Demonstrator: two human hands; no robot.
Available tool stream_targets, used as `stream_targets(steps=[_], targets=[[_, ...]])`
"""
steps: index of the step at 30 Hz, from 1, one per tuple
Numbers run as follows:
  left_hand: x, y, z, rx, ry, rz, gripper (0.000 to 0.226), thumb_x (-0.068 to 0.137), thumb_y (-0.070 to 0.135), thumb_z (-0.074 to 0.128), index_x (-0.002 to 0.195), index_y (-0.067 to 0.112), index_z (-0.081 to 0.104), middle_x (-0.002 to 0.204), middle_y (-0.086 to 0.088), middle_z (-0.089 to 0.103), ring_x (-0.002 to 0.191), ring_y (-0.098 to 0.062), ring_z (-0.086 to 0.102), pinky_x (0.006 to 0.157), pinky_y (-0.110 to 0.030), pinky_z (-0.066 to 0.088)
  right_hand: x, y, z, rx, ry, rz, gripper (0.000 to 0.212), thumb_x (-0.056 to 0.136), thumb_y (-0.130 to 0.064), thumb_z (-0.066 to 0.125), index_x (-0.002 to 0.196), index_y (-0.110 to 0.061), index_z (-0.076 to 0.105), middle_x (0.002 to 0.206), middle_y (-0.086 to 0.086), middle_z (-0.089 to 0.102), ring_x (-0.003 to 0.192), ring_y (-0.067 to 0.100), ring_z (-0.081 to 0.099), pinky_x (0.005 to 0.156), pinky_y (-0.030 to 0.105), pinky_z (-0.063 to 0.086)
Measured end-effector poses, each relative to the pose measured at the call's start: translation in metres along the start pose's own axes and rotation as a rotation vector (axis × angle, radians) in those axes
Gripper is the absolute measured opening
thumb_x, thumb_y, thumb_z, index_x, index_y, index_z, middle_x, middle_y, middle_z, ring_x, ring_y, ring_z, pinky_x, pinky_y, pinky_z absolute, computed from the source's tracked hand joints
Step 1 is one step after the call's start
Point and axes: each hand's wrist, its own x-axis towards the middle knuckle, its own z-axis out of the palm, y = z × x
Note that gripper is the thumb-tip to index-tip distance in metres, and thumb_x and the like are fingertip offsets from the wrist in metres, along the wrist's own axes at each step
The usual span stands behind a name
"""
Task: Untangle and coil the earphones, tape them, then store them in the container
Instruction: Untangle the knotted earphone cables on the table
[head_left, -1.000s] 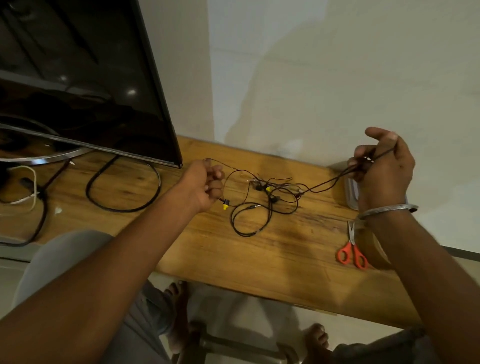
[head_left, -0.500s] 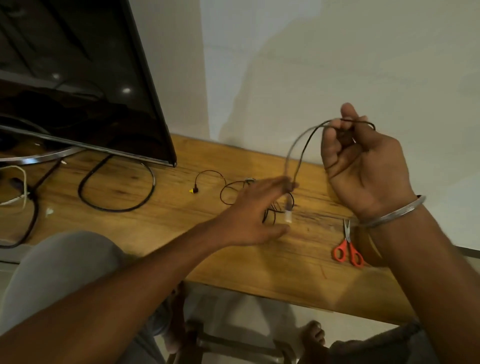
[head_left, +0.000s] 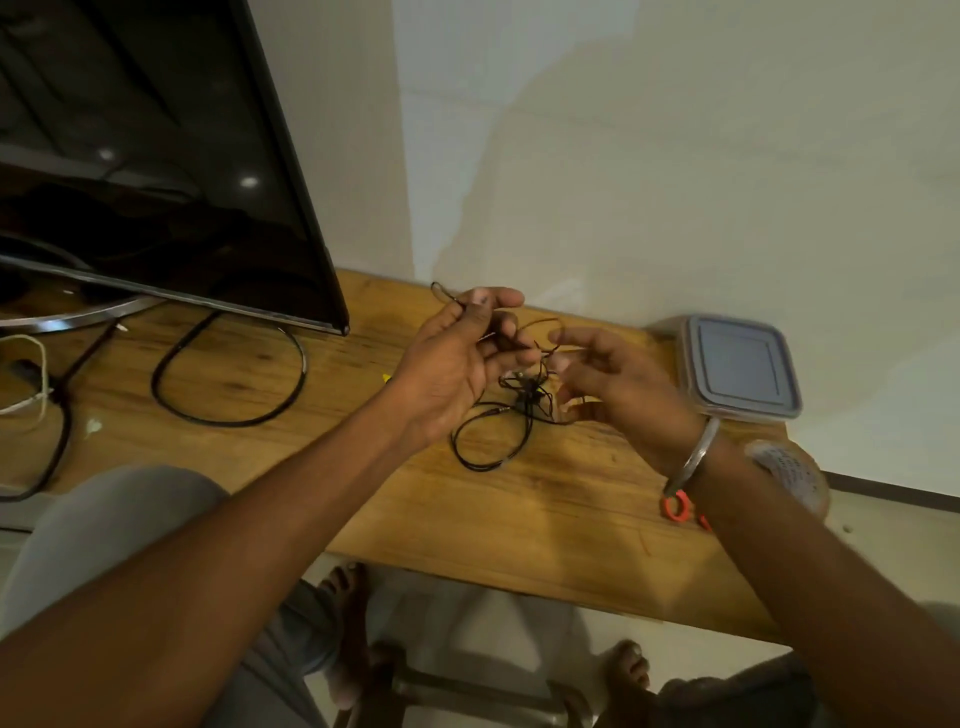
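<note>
Farthest from the container (head_left: 737, 369), at the left end of the bench (head_left: 519, 519), stands a television (head_left: 156, 156), with a black cable (head_left: 228, 423) looped on the wood below its edge.

Closer to the container, the left hand (head_left: 452, 364) is raised above the bench. Its thumb and fingers pinch a strand of the earphones (head_left: 527, 397), and a small bend of cord pokes out above the thumb. From that pinch the cord drops into a knotted bunch lying on the bench, left of the container, with one slack loop trailing toward the person.

Just beyond the knot, on the container side, is the right hand (head_left: 623, 395). Its fingers are loosely curled and reach toward the bunch. The blur hides whether they grip a strand or only touch it.

So the knot sits between the two hands, a little below both, and the cord's run lies roughly across the bench, from the left pinch toward the container. The right hand looks nearer to the knot, which suits it for picking strands loose while the left keeps the free end taut.

The container rests lidded against the wall. A tape roll (head_left: 795, 467) lies nearer the person than the container, and the scissors (head_left: 667, 506) show only an orange handle beside the right wrist.
</note>
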Motion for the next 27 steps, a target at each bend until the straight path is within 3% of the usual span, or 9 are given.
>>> stream_targets(steps=[3, 5, 8, 12, 14, 17, 19, 24, 27], targets=[[-0.001, 0.005, 0.001, -0.072, -0.021, -0.007, 0.031, 0.106, 0.024, 0.036, 0.104, 0.007, 0.062, 0.078, -0.006, 0.057, 0.075, -0.016, 0.065, 0.071, -0.029, 0.06, 0.003, 0.015, 0.016, -0.314, -0.114, -0.179, 0.029, 0.089, -0.014, 0.071, 0.117, -0.022, 0.064, 0.104, 0.001, 0.067, 0.073, 0.012, 0.064, 0.061, 0.029, 0.057], [-0.001, 0.01, 0.002, -0.107, -0.016, 0.0, 0.031, 0.105, 0.025, 0.036, 0.105, 0.008, 0.061, 0.077, -0.004, 0.057, 0.074, -0.015, 0.065, 0.07, -0.028, 0.06, 0.005, 0.023, 0.022, -0.48, -0.036, -0.31, 0.015, 0.091, -0.017, 0.07, 0.104, -0.021, 0.068, 0.09, -0.003, 0.071, 0.066, 0.005, 0.062, 0.057, 0.024, 0.051], [-0.001, 0.02, 0.002, -0.15, -0.001, 0.02, 0.032, 0.106, 0.027, 0.035, 0.108, 0.01, 0.061, 0.077, -0.003, 0.059, 0.075, -0.014, 0.066, 0.071, -0.027, 0.06, 0.004, 0.025, 0.023, -0.439, 0.103, -0.363, 0.013, 0.097, -0.016, 0.061, 0.105, -0.018, 0.071, 0.072, -0.004, 0.072, 0.056, 0.001, 0.063, 0.052, 0.015, 0.046], [-0.001, 0.031, -0.003, -0.25, 0.02, 0.025, 0.034, 0.106, 0.032, 0.035, 0.117, 0.012, 0.06, 0.081, -0.004, 0.057, 0.076, -0.012, 0.065, 0.072, -0.025, 0.059, 0.003, 0.021, 0.017, -0.543, 0.2, -0.508, 0.015, 0.097, -0.021, 0.062, 0.104, -0.018, 0.075, 0.069, -0.012, 0.069, 0.064, -0.004, 0.064, 0.058, 0.004, 0.04], [0.0, 0.037, -0.006, -0.299, 0.023, 0.038, 0.034, 0.106, 0.033, 0.035, 0.118, 0.013, 0.06, 0.083, -0.003, 0.056, 0.075, -0.01, 0.065, 0.071, -0.024, 0.059, 0.004, 0.02, 0.013, -0.54, 0.211, -0.514, 0.015, 0.095, -0.026, 0.064, 0.105, -0.022, 0.074, 0.078, -0.013, 0.07, 0.073, 0.0, 0.066, 0.061, 0.008, 0.042], [-0.001, 0.042, -0.006, -0.269, 0.005, 0.054, 0.033, 0.106, 0.033, 0.035, 0.118, 0.013, 0.059, 0.082, -0.003, 0.056, 0.074, -0.01, 0.065, 0.071, -0.024, 0.059, 0.004, 0.015, 0.01, -0.485, 0.172, -0.522, 0.034, 0.091, -0.032, 0.069, 0.124, -0.027, 0.064, 0.108, -0.011, 0.066, 0.094, 0.006, 0.063, 0.068, 0.017, 0.052], [-0.003, 0.038, 0.0, -0.192, -0.034, 0.037, 0.034, 0.106, 0.032, 0.034, 0.119, 0.013, 0.058, 0.08, -0.003, 0.056, 0.074, -0.01, 0.065, 0.069, -0.023, 0.059, 0.001, 0.008, 0.015, -0.426, 0.153, -0.575, 0.04, 0.091, -0.03, 0.07, 0.129, -0.029, 0.06, 0.116, -0.007, 0.062, 0.098, 0.01, 0.062, 0.069, 0.017, 0.053], [-0.005, 0.029, 0.007, -0.136, -0.082, -0.003, 0.035, 0.105, 0.033, 0.033, 0.119, 0.014, 0.059, 0.08, -0.004, 0.057, 0.076, -0.012, 0.066, 0.071, -0.025, 0.06, 0.001, 0.009, 0.026, -0.437, 0.192, -0.603, 0.008, 0.089, -0.025, 0.073, 0.094, -0.019, 0.076, 0.091, -0.005, 0.067, 0.076, 0.013, 0.061, 0.059, 0.019, 0.047], [-0.004, 0.032, 0.002, -0.168, -0.015, 0.015, 0.034, 0.106, 0.032, 0.034, 0.118, 0.014, 0.06, 0.079, -0.003, 0.058, 0.077, -0.012, 0.067, 0.07, -0.025, 0.059, 0.005, 0.017, 0.021, -0.486, 0.131, -0.492, 0.006, 0.086, -0.021, 0.075, 0.092, -0.02, 0.075, 0.089, -0.005, 0.069, 0.074, 0.009, 0.061, 0.062, 0.011, 0.042]])
